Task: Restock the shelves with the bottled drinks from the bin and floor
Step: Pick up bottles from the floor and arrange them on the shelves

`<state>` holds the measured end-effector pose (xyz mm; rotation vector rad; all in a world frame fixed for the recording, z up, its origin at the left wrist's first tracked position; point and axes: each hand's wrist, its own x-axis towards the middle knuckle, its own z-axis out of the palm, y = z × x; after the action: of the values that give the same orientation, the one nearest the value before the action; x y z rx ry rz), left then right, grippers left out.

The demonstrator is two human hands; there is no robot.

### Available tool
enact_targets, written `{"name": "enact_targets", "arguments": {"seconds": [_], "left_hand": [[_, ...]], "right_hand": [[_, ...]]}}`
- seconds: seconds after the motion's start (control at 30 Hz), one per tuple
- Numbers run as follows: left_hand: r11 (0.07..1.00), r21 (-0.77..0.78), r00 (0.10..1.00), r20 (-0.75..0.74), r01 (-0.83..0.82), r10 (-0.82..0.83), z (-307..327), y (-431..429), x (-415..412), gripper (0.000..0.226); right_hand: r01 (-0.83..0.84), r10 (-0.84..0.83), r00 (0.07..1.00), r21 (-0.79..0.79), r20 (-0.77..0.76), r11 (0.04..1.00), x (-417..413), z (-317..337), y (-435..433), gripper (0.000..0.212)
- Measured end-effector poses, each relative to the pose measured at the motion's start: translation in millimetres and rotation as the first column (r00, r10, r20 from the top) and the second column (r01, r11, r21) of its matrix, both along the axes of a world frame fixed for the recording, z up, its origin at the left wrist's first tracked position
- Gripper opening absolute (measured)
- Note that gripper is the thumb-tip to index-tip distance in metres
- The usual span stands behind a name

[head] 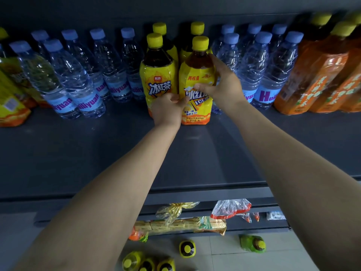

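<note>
A yellow iced-tea bottle [197,79] with a yellow cap stands upright on the dark grey shelf [117,153], at the front right of a group of yellow iced-tea bottles [158,75]. My right hand [218,83] grips its right side and shoulder, thumb across the label. My left hand [170,108] holds its lower left side, fingers curled between it and the neighbouring bottle. On the floor below stand more yellow-capped bottles [148,263], seen from above, and a green-labelled one [253,243].
Clear water bottles with blue caps [78,75] fill the shelf to the left, and more water bottles [269,69] stand to the right. Orange-labelled bottles [316,75] stand at the far right, yellow packs [9,102] at the far left. Bagged snacks [181,223] lie on the lower shelf.
</note>
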<state>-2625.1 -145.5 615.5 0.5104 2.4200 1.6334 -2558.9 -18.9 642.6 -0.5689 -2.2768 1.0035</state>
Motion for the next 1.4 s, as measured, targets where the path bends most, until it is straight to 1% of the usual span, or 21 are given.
{"name": "enact_targets", "arguments": {"seconds": [0.1,0.23,0.47,0.6,0.73,0.87,0.97,1.1,1.17,1.23,1.3,1.4], "left_hand": [[0.998,-0.07,0.998,-0.058,-0.003,-0.001,0.4,3.8,-4.9,0.037],[0.995,-0.098,0.999,-0.05,0.004,-0.009,1.8,8.4,-8.9,0.032],[0.991,-0.131,0.996,-0.091,-0.025,0.013,2.2,17.2,-15.3,0.035],[0.988,-0.151,0.997,-0.073,-0.026,0.015,1.8,18.0,-16.8,0.036],[0.989,-0.146,0.999,-0.052,-0.019,0.012,3.9,17.5,-16.1,0.037],[0.997,-0.072,1.0,0.003,0.009,-0.009,1.7,13.2,-13.8,0.041],[0.992,-0.119,0.998,-0.034,0.05,-0.055,14.6,7.0,-1.9,0.035],[0.973,-0.212,0.99,-0.09,0.089,-0.11,33.3,-3.0,15.1,0.034],[0.969,-0.224,0.988,-0.096,0.1,-0.124,42.5,-10.4,24.9,0.031],[0.967,-0.231,0.987,-0.099,0.102,-0.128,52.8,-21.0,36.9,0.027],[0.963,-0.245,0.983,-0.114,0.112,-0.144,66.1,-33.4,49.6,0.022],[0.947,-0.295,0.972,-0.152,0.129,-0.179,84.1,-50.8,67.7,0.02]], "right_hand": [[0.033,-0.033,0.999,0.063,0.004,0.997,-4.2,-0.3,-1.2,0.084],[0.082,-0.086,0.996,0.104,0.031,0.991,-9.3,0.3,0.3,0.086],[0.114,-0.143,0.983,0.226,0.115,0.968,-13.7,3.7,5.4,0.084],[0.125,-0.165,0.976,0.254,0.143,0.959,-13.7,2.8,5.7,0.083],[0.12,-0.158,0.976,0.238,0.15,0.964,-12.2,5.4,4.3,0.083],[0.111,-0.138,0.981,0.187,0.139,0.976,-10.2,4.7,0.6,0.084],[0.093,-0.119,0.98,0.166,0.157,0.982,-6.6,2.6,-0.5,0.084],[0.026,-0.05,0.981,0.129,0.189,0.991,10.2,9.3,-4.4,0.074],[0.009,-0.035,0.973,0.112,0.229,0.994,22.0,15.9,-7.6,0.064],[-0.002,-0.029,0.953,0.1,0.301,0.995,34.4,24.6,-11.4,0.06],[-0.033,-0.008,0.923,0.1,0.384,0.994,48.6,35.9,-17.1,0.063],[-0.076,0.04,0.897,0.064,0.44,0.995,72.1,54.0,-30.3,0.068]]}}
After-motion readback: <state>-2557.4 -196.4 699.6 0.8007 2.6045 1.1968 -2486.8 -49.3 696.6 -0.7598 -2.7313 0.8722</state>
